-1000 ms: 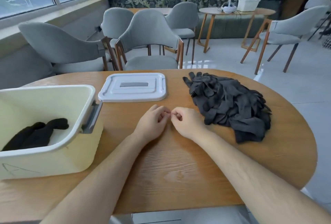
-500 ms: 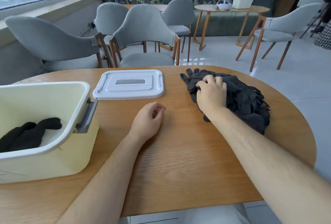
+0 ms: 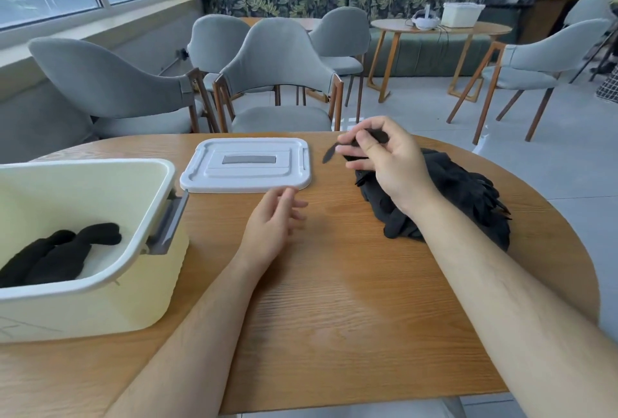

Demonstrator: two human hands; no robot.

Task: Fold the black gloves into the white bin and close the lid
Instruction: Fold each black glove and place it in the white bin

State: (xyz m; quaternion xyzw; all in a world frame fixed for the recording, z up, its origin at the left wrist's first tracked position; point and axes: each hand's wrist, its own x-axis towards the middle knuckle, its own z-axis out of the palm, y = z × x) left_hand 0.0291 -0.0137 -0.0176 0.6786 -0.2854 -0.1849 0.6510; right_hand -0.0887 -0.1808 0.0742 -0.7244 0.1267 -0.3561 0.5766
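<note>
A heap of black gloves lies on the right side of the round wooden table. My right hand is raised over the heap's left edge, fingers closed on one black glove, whose fingertip sticks out to the left. My left hand rests on the table in the middle, fingers loosely apart, holding nothing. The white bin stands at the left with its top uncovered; folded black gloves lie inside. Its white lid lies flat on the table behind my left hand.
Grey chairs stand close behind the table's far edge. The bin has a grey handle facing the middle. A second wooden table with a white box stands far back right.
My hands have parted from the middle of the table. The right one reached onto the glove heap, then closed on one glove and lifted it. The left stayed on the table and loosened.
</note>
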